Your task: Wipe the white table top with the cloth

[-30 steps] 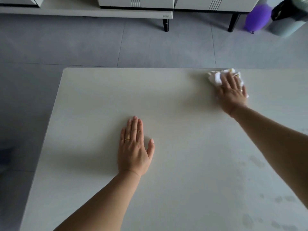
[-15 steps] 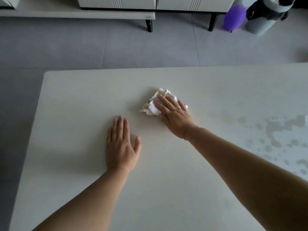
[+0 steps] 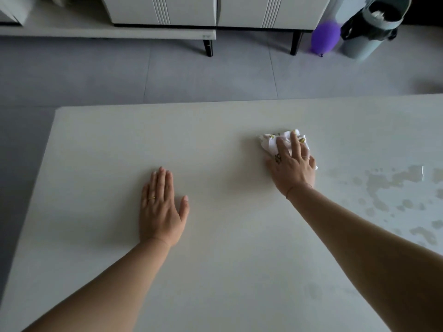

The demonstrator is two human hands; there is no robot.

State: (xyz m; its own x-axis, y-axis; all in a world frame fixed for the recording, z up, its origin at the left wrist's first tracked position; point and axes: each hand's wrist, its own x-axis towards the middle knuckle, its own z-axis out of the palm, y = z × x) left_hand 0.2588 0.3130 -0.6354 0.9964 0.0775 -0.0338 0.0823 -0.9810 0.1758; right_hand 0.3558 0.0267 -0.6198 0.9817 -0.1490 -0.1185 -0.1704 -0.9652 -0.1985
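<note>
The white table top (image 3: 215,271) fills the lower part of the view. A crumpled white cloth (image 3: 272,143) with small yellow prints lies on it right of centre. My right hand (image 3: 291,168) presses down on the cloth, fingers spread over it and partly hiding it. My left hand (image 3: 161,209) rests flat on the table left of centre, palm down, fingers together, holding nothing. Wet patches (image 3: 393,185) show on the table to the right of the cloth.
Grey tiled floor (image 3: 191,75) lies beyond the table's far edge. A white cabinet on black legs (image 3: 215,10) stands at the back. A purple balloon (image 3: 324,38) and a grey bin (image 3: 371,27) sit at the back right.
My right hand slid the cloth from the far edge leftwards toward the table's middle, then back to the right. My left hand stayed flat on the table. The view shifted.
</note>
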